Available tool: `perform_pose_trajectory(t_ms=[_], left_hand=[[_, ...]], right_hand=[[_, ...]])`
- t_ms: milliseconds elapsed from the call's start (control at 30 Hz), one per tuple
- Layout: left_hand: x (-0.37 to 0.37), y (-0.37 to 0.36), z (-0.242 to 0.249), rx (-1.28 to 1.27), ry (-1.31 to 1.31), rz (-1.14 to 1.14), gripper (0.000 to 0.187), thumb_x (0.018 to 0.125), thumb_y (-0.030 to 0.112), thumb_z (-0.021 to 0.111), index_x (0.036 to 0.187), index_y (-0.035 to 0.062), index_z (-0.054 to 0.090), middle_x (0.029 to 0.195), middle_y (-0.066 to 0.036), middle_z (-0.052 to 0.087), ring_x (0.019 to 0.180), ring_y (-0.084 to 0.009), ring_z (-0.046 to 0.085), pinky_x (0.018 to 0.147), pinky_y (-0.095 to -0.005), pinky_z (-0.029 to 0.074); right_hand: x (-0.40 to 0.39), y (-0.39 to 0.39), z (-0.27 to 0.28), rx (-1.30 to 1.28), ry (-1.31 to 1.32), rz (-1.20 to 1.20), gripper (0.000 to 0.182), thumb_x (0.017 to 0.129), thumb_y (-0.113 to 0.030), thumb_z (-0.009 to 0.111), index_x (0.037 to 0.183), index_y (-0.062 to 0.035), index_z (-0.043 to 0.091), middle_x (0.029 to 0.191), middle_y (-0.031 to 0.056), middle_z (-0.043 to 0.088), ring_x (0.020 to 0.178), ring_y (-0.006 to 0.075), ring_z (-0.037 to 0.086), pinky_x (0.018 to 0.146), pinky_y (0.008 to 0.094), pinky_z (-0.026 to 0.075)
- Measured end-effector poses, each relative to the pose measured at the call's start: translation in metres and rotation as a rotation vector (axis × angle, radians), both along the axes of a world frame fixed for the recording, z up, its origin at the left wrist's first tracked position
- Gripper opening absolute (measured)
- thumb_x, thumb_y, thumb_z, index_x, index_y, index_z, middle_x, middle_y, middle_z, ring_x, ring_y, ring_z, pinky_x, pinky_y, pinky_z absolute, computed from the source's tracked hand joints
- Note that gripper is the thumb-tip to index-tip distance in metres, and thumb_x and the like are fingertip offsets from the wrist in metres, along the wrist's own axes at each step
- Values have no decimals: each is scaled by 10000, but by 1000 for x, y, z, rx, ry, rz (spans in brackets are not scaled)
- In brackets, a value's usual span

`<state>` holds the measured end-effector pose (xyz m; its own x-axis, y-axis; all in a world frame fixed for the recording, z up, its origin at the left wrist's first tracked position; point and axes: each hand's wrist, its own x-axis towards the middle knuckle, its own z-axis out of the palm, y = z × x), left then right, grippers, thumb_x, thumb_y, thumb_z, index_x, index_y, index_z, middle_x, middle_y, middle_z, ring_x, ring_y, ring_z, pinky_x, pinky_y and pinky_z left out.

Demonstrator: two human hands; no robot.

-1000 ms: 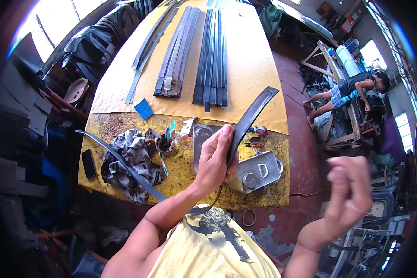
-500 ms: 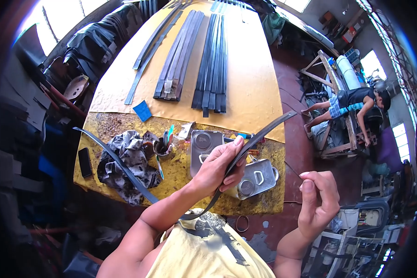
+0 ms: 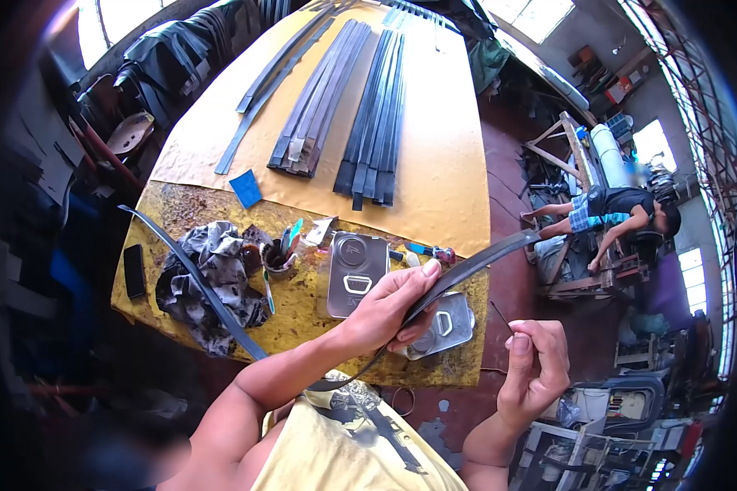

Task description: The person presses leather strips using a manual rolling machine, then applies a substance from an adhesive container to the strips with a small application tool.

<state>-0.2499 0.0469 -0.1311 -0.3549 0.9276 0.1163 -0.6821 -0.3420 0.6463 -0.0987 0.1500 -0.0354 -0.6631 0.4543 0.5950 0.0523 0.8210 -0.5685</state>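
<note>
My left hand is closed around a long dark strip, with the thumb on top. One end of the strip points to the upper right; the rest loops down by my shirt and seems to come out again at the left, above a crumpled cloth. To the right, my right hand pinches a thin dark stick-like tool between thumb and fingers, its tip apart from the strip. Beyond my left hand lie a metal tin and a second, clear-looking container.
Bundles of dark strips lie on the tan sheet. A blue square, a phone and a cup of tools are on the stained table. Another person bends over a wooden frame at right.
The view has shifted a little. The strip's upper right end now sits lower and shows more of its broad face. My right hand has moved left and down, still pinching the thin tool.
</note>
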Motion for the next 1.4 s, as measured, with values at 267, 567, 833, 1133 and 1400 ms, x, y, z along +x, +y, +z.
perform_pose_trajectory(t_ms=[267, 567, 833, 1133, 1400], left_hand=[[7, -2, 14, -112, 205, 142, 373, 1044, 383, 339, 837, 97, 461, 478, 5, 454, 323, -49, 376, 310, -199, 289], [17, 1, 17, -146, 306, 211, 368, 1049, 352, 351, 838, 88, 496, 538, 49, 422, 413, -24, 388, 382, -198, 300], [21, 7, 17, -122, 326, 277, 401, 1043, 370, 359, 792, 79, 475, 556, 46, 443, 383, -33, 391, 348, -191, 297], [17, 0, 18, -160, 289, 152, 384, 1043, 373, 363, 829, 85, 501, 543, 43, 437, 410, -28, 398, 371, -199, 313], [16, 4, 15, -145, 297, 168, 382, 1042, 385, 349, 827, 91, 464, 474, -1, 442, 329, -56, 386, 319, -199, 311]], right_hand=[[7, 3, -8, -64, 148, -26, 161, 889, -94, 618, 953, 52, 640, 785, 63, 581, 637, 106, 466, 540, 237, 347], [-1, 13, -33, -477, 262, 100, 247, 889, -149, 664, 1004, -6, 498, 696, -64, 406, 539, -14, 288, 490, 170, 182], [-28, -9, -54, -622, 205, 111, 739, 621, -169, 921, 1155, -94, 417, 684, -92, 346, 583, -4, 282, 509, 156, 210], [-35, -1, -54, -602, 257, 134, 651, 677, -139, 889, 1121, -89, 415, 682, -98, 334, 573, -9, 264, 513, 161, 183], [-34, 24, -40, -344, 432, -21, 355, 884, -121, 680, 1129, -53, 433, 681, -71, 356, 561, -7, 280, 501, 177, 184]])
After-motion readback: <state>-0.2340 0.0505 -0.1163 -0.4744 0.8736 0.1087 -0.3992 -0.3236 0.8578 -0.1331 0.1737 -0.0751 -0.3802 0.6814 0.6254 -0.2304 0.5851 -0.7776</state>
